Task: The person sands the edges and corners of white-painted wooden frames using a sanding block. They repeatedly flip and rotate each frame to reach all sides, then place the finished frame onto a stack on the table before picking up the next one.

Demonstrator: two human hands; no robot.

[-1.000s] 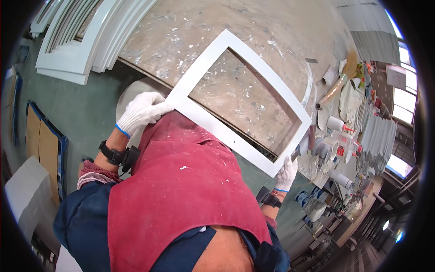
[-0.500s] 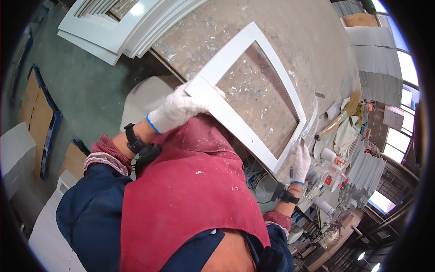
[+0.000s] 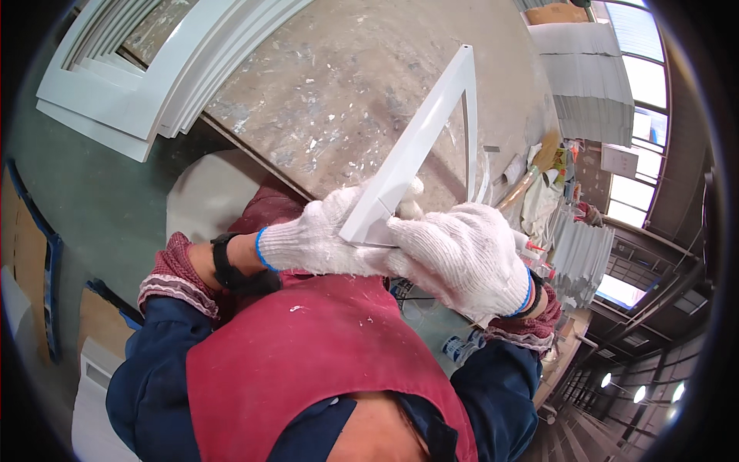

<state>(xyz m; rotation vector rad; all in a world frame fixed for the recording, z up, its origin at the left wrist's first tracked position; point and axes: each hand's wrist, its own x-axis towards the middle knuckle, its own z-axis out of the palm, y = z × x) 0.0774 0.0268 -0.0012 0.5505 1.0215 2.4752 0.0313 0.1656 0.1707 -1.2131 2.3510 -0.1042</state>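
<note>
A white rectangular frame (image 3: pixel 423 142) with an open middle is tilted up on its edge in front of me, its far end rising over the workbench. My left hand (image 3: pixel 327 235), in a white knitted glove, is closed around the frame's near corner. Against that same corner is my right hand (image 3: pixel 466 258), gloved alike, with its fingers curled together. Whatever its fingers may hold is hidden by the glove. A fine joint line crosses the frame close to both hands.
The worn, paint-flecked workbench (image 3: pixel 308 100) spreads ahead. White frames (image 3: pixel 181 73) are stacked at its far left. Right of it lie a small metal blade (image 3: pixel 491 148), a brush (image 3: pixel 547 150), cloths and red-tipped bottles (image 3: pixel 531 245). Grey-white sheets (image 3: pixel 585 69) are piled behind.
The frame has been turned from lying nearly flat to standing on edge. My right hand has come from the bench's right side to the near corner beside my left hand.
</note>
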